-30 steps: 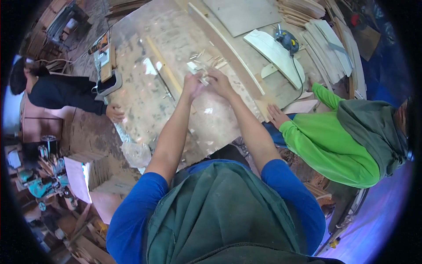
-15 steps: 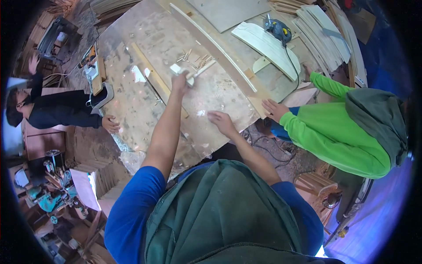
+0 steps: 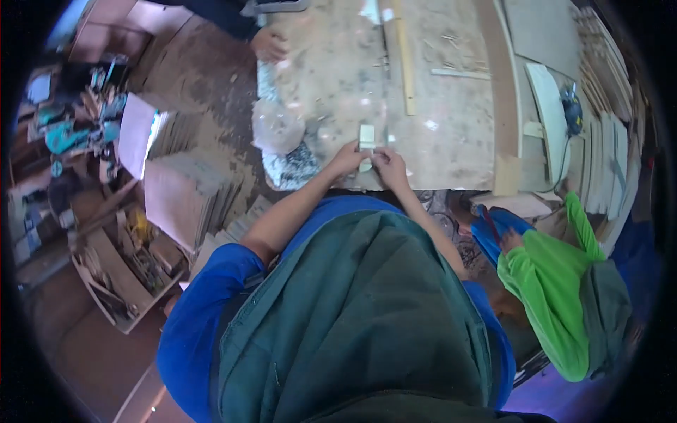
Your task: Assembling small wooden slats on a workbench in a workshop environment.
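At the near edge of the worktable, both hands meet around a small pale block-like piece, probably wood. My left hand is closed on its left side. The fingers of my right hand are pinched at the piece's lower right, and what lies between them is too small to make out. A rounded pale end of the piece shows below the fingers. Farther off, a thin pale stick lies near several small wooden pegs.
A long wooden strip lies across the table. At its left corner sits a clear plastic bag. A co-worker's hand rests at the far left; a person in green is at the right. A jigsaw-like power tool stands beyond.
My left hand has drawn the pale piece back to the near edge, and my right hand has joined it. The view has turned leftward and down. The person in green has pulled a hand off the table.
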`<state>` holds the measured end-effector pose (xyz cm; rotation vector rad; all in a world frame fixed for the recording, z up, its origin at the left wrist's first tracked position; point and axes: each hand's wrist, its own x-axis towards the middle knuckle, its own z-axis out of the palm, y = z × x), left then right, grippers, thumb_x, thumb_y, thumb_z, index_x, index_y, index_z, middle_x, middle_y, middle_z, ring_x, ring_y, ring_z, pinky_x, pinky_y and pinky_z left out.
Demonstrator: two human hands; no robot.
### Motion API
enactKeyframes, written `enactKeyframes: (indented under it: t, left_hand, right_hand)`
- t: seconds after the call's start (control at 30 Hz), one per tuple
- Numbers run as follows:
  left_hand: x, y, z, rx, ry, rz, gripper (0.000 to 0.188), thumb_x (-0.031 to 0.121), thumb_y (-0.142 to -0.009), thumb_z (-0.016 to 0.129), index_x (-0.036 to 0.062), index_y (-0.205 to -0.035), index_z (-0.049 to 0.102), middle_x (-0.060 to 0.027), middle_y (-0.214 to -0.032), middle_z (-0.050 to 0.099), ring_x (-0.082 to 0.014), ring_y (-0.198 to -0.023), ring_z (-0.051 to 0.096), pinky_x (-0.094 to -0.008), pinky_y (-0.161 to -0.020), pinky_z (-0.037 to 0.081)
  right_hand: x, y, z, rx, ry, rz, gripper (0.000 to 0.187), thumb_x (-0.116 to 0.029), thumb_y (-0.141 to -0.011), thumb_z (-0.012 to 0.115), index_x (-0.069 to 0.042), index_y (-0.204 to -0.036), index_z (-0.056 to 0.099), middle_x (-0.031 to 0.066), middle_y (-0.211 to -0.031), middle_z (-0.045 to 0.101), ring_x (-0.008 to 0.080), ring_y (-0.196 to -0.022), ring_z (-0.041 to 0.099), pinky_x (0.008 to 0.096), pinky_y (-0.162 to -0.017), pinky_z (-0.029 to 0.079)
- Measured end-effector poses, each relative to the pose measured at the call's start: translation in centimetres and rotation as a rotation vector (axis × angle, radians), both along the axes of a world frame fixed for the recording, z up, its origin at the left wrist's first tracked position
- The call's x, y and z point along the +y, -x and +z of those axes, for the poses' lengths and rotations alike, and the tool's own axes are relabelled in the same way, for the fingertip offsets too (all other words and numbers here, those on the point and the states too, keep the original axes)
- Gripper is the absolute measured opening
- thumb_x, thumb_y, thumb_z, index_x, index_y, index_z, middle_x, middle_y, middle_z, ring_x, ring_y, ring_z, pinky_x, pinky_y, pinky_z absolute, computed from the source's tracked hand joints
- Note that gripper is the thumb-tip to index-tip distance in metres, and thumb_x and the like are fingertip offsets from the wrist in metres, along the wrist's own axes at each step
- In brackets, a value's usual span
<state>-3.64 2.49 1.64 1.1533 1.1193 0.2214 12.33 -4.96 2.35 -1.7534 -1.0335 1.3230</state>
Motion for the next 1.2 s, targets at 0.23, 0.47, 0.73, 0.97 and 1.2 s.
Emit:
enactKeyframes:
  t: [0.23, 0.47, 0.73, 0.97, 1.2]
  left_hand:
    - [-0.5, 15.9, 3.4, 0.260, -0.497, 0.311, 0.055, 0.017, -0.072, 0.076, -0.0024, -0.120, 0.057, -0.0235, -0.115, 0.060, -0.0356, -0.102, 0.061, -0.0433, -0.090, 0.049]
    - [5.0, 22.0, 4.5, 0.560, -0.918, 0.105, 0.107, 0.034, -0.065, 0.086, 0.0029, -0.147, 0.024, -0.0235, -0.137, 0.043, -0.0417, -0.127, 0.042, -0.0476, -0.107, 0.035]
    - [5.7, 21.9, 0.4, 0.720, -0.843, 0.093, 0.094, 0.038, -0.075, 0.078, 0.0013, -0.145, 0.028, -0.0277, -0.127, 0.051, -0.0471, -0.117, 0.050, -0.0534, -0.095, 0.042]
    - [8.8, 21.6, 1.7, 0.114, -0.269, 0.236, 0.085, 0.010, -0.060, 0.083, -0.0008, -0.134, 0.043, -0.0201, -0.133, 0.051, -0.0321, -0.122, 0.052, -0.0413, -0.100, 0.044]
    - [10.1, 20.2, 0.0, -0.187, -0.143, 0.357, 0.065, -0.004, -0.065, 0.063, -0.0010, -0.127, 0.043, -0.0145, -0.114, 0.058, -0.0261, -0.106, 0.059, -0.0354, -0.089, 0.049]
  right_hand:
    - [2.9, 8.1, 4.9, -0.521, -0.352, 0.079, 0.028, -0.015, -0.088, 0.063, 0.000, -0.111, 0.062, 0.0217, -0.102, 0.062, 0.0385, -0.095, 0.060, 0.0464, -0.085, 0.048]
    - [13.5, 18.6, 4.5, -0.701, -0.404, 0.716, 0.021, -0.011, -0.081, 0.060, -0.005, -0.099, 0.068, 0.0184, -0.096, 0.068, 0.0372, -0.087, 0.068, 0.0444, -0.073, 0.055]
    - [14.6, 23.8, 3.9, -1.239, -0.182, 0.790, 0.023, -0.027, -0.073, 0.072, -0.012, -0.090, 0.074, 0.0105, -0.095, 0.071, 0.0251, -0.077, 0.071, 0.0360, -0.066, 0.056]
    - [12.6, 19.6, -0.3, -0.905, -0.373, 0.518, 0.020, -0.017, -0.087, 0.053, -0.001, -0.099, 0.056, 0.0204, -0.090, 0.064, 0.0383, -0.076, 0.067, 0.0470, -0.066, 0.054]
    - [12.9, 18.5, -1.2, -0.635, -0.312, 0.561, 0.015, -0.013, -0.083, 0.056, -0.002, -0.094, 0.052, 0.0224, -0.090, 0.062, 0.0435, -0.083, 0.062, 0.0533, -0.074, 0.048]
